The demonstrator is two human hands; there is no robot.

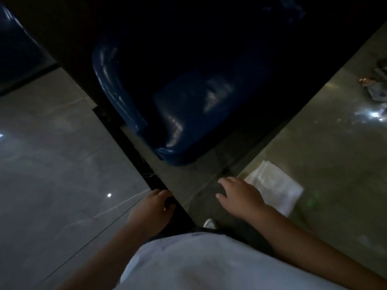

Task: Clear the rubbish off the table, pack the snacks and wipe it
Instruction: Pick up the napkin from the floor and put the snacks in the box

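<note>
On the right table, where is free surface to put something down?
Bare table runs from the white cloth up to the wrappers at the far right edge, and also near the right arm. It is crowded only at the wrappers; the right hand overlaps the cloth's corner.

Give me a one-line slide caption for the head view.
Dim tabletop: right hand open beside a folded white cloth, left hand at the table edge.

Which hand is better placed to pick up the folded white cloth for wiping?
The right hand. It hovers open right beside the folded white cloth on the right-hand table, partly overlapping its near corner. The left hand rests at the dark edge of the other table, across the gap.
</note>
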